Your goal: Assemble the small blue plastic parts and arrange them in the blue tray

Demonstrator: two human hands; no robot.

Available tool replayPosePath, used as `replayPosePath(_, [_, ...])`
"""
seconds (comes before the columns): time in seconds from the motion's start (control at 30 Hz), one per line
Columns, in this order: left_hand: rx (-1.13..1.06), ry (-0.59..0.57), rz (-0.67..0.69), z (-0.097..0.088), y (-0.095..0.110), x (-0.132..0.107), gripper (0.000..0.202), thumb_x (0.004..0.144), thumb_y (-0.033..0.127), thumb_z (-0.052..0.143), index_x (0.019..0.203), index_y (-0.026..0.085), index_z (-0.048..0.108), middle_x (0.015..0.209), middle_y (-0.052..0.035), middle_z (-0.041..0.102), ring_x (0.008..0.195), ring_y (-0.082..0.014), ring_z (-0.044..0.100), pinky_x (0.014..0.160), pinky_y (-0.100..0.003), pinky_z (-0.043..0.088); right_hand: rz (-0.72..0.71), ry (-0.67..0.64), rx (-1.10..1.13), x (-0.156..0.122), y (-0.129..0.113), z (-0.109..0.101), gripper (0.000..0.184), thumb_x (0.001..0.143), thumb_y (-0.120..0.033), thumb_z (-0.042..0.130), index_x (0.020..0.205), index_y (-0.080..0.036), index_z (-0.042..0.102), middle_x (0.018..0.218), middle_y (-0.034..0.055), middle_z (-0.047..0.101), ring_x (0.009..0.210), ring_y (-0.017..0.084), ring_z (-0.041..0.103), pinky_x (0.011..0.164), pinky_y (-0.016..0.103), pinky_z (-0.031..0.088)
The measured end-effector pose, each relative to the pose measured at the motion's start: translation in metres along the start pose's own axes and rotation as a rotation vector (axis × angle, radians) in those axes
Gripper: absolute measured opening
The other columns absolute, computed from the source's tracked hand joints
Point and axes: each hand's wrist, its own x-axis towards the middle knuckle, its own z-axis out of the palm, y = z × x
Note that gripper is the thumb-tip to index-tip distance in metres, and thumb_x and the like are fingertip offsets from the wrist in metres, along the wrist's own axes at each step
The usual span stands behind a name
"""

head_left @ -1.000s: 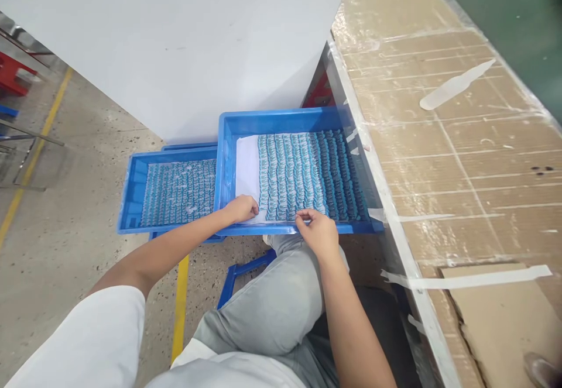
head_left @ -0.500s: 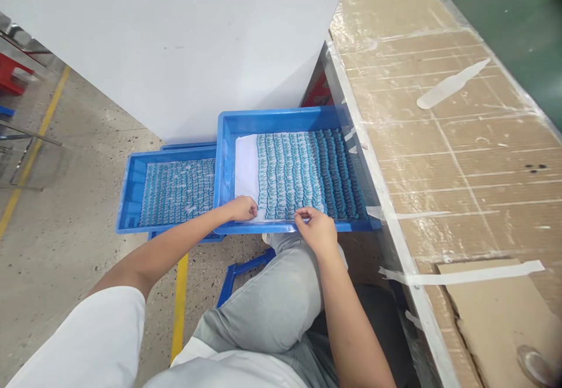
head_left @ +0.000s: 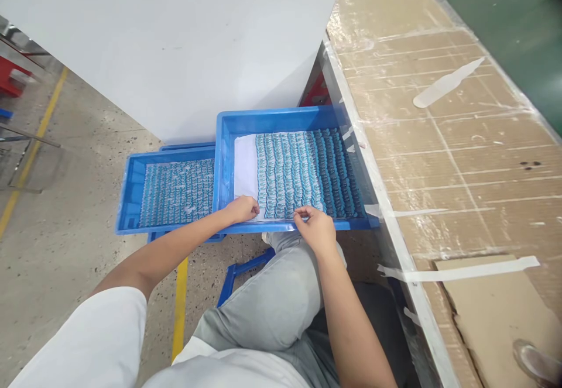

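A blue plastic tray (head_left: 225, 160) lies in front of me, tilted across the edge of the bench. White paper (head_left: 246, 165) lines it, and rows of small overlapping teal-and-white pieces (head_left: 287, 171) cover most of the paper; their kind is too small to tell. My left hand (head_left: 243, 209) is closed at the tray's near side, fingertips beside the first row at the bare paper strip. My right hand (head_left: 317, 229) reaches over the near rim, thumb and fingers pinched together by the row ends. Whatever either hand pinches is hidden or too small to name.
A second blue tray (head_left: 134, 192) with similar rows stands lower at the left. To the right runs a bench (head_left: 439, 160) covered in cardboard and clear tape. A white panel (head_left: 175, 54) rises behind the trays. A blue stool (head_left: 228, 282) is beside my leg.
My left fingertips have shifted slightly right, closer to the first row. The right hand stays nearly in place, still pinched. The view has moved a little.
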Motion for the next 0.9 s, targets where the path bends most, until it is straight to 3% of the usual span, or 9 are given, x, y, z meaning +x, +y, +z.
replayPosePath(0.17, [-0.044,-0.046,0.011,-0.003,-0.001,0.001,0.026,0.072,0.011,0.059,0.089,0.021,0.075,0.091,0.0,0.076,0.085,-0.0133,0.069,0.078,-0.019,0.05,0.007,0.004,0.0,0.0,0.0,0.0,0.021,0.079,-0.035,0.056,0.09,-0.025,0.071,0.084,-0.0002,0.075,0.065,0.016,0.064,0.061,0.026,0.041])
replayPosePath(0.37, [0.002,0.079,-0.112,-0.01,-0.004,0.0,0.026,0.073,0.014,0.059,0.094,0.016,0.074,0.093,-0.0063,0.075,0.086,-0.0156,0.069,0.081,-0.023,0.05,-0.005,0.009,0.0,0.0,0.0,0.001,0.021,0.08,-0.034,0.056,0.09,-0.025,0.071,0.084,-0.0002,0.075,0.065,0.016,0.064,0.063,0.026,0.042])
replayPosePath(0.6, [0.074,0.076,-0.143,0.001,0.009,0.002,0.016,0.072,0.025,0.066,0.085,0.021,0.075,0.089,-0.0054,0.075,0.086,-0.0186,0.068,0.079,-0.026,0.05,-0.005,0.005,0.007,0.001,0.002,0.001,0.021,0.08,-0.035,0.056,0.091,-0.025,0.071,0.085,-0.0006,0.075,0.066,0.016,0.064,0.064,0.026,0.043])
replayPosePath(0.9, [0.156,0.069,-0.261,0.009,0.016,0.01,0.016,0.066,0.027,0.07,0.08,0.02,0.073,0.083,-0.0078,0.073,0.082,-0.0217,0.068,0.075,-0.029,0.051,0.001,0.008,0.022,0.001,0.002,0.0,0.02,0.079,-0.034,0.057,0.09,-0.026,0.072,0.086,-0.001,0.075,0.068,0.017,0.065,0.067,0.027,0.045])
